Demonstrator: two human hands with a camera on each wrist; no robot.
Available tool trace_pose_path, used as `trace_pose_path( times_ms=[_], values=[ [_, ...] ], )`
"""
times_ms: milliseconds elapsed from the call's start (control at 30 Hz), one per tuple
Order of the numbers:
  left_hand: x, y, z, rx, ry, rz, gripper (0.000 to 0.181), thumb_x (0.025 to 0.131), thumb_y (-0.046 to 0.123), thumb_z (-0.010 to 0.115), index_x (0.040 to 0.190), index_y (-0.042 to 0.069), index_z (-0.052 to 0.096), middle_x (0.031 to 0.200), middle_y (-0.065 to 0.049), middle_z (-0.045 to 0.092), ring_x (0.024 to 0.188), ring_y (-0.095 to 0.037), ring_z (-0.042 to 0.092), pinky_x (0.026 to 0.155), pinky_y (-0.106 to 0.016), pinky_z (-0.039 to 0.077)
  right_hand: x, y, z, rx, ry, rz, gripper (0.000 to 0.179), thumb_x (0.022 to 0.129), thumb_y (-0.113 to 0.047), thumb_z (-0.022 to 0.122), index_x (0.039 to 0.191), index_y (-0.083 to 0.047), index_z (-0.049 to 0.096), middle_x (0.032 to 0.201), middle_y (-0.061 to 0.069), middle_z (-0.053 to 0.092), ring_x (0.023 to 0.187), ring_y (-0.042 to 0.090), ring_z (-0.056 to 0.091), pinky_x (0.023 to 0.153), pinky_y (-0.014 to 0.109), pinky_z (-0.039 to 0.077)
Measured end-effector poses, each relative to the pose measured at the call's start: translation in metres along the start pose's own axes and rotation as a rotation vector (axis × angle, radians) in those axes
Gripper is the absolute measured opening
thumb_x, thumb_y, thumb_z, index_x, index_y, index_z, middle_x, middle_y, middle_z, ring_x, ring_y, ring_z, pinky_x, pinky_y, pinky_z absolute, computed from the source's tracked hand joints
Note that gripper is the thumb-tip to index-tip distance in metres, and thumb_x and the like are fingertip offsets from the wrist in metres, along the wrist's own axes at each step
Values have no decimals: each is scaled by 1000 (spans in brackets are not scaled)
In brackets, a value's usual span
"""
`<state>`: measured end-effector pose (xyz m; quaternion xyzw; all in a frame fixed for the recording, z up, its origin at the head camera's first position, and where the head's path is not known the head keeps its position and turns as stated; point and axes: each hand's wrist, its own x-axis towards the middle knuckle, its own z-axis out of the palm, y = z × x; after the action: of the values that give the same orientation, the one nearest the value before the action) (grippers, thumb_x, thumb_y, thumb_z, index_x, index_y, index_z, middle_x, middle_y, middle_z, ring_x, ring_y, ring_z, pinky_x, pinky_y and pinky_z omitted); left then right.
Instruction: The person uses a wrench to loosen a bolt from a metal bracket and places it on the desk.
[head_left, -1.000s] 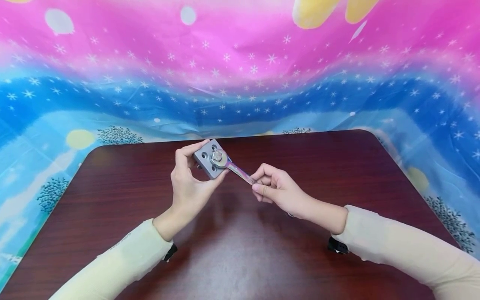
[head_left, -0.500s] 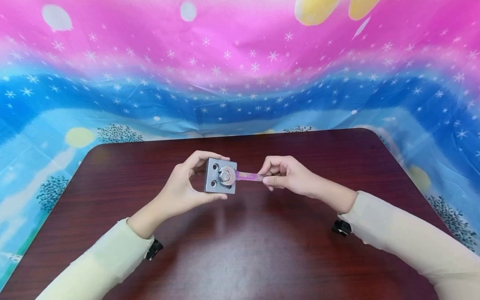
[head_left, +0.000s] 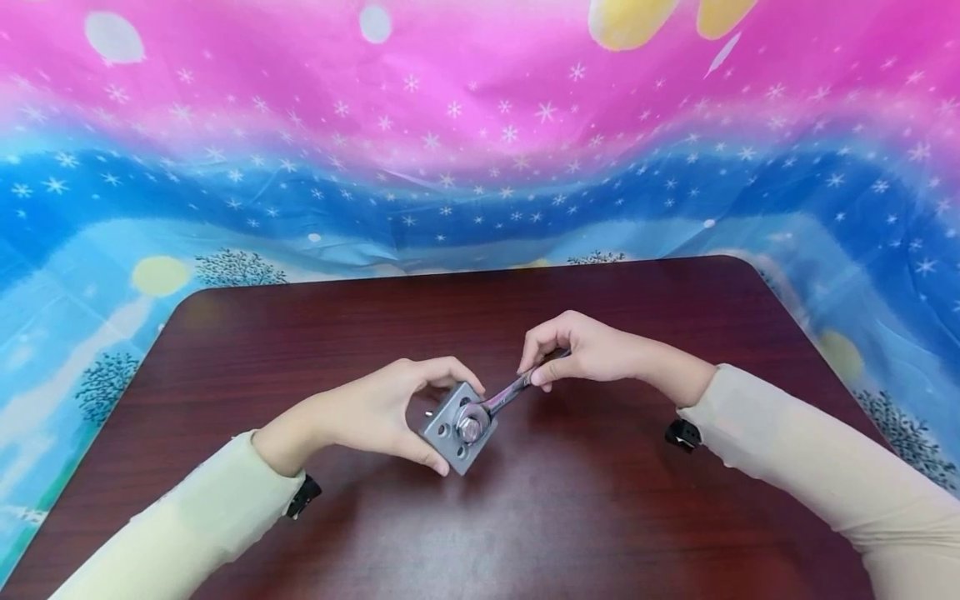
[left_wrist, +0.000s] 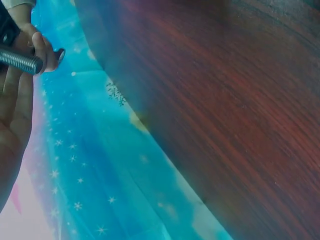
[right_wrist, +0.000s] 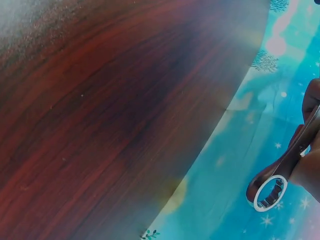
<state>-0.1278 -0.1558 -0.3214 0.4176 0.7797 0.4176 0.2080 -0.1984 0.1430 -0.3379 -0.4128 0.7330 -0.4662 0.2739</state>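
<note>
My left hand (head_left: 371,412) grips a grey metal block (head_left: 452,408) by opposite edges, thumb at the lower corner, fingers at the upper one. Round holes pierce its face, and a hex bolt (head_left: 470,430) stands in one of them. Out of the block's back comes the bolt's threaded shank (left_wrist: 22,61), in the left wrist view. A shiny combination wrench (head_left: 508,395) has one head around the bolt head, its handle slanting up to the right. My right hand (head_left: 596,350) pinches the handle near its far end. Past those fingers, the ring end (right_wrist: 256,192) shows in the right wrist view.
Both hands work above a dark red-brown wooden table (head_left: 360,533). Behind it hangs a pink and blue printed cloth (head_left: 480,167) with snowflakes. Black straps (head_left: 682,435) are worn at both wrists.
The left hand has brought the block lower and nearer, tilting it. The wrench handle has swung from pointing down-right, through level, to up-right, with the right hand still pinching it.
</note>
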Motion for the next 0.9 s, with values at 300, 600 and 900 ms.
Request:
trace_pose_path(
  times_ms=[300, 600, 900],
  values=[
    [-1, -8, 2, -12, 90, -16, 72, 69, 20, 92, 130, 16, 52, 111, 2, 71, 99, -10, 67, 88, -29, 57, -15, 4, -14, -81, 81, 28, 11, 90, -1, 68, 100, -5, 73, 76, 10, 70, 67, 18, 62, 63, 31, 56],
    [4, -18, -2, 95, 490, -58, 76, 65, 15, 94, 130, 19, 54, 117, 2, 70, 94, -10, 67, 78, -28, 58, -26, 19, -14, -27, 266, 45, 8, 96, -1, 61, 102, 0, 65, 71, 9, 65, 56, 21, 48, 51, 27, 43],
    [15, -26, 3, 167, 816, -58, 77, 64, 12, 94, 129, 13, 51, 123, 1, 68, 88, -10, 65, 71, -22, 56, -18, 15, 11, 275, 389, 163, 12, 102, -1, 47, 111, 4, 53, 75, 9, 60, 57, 11, 47, 49, 20, 39]
  ],
)
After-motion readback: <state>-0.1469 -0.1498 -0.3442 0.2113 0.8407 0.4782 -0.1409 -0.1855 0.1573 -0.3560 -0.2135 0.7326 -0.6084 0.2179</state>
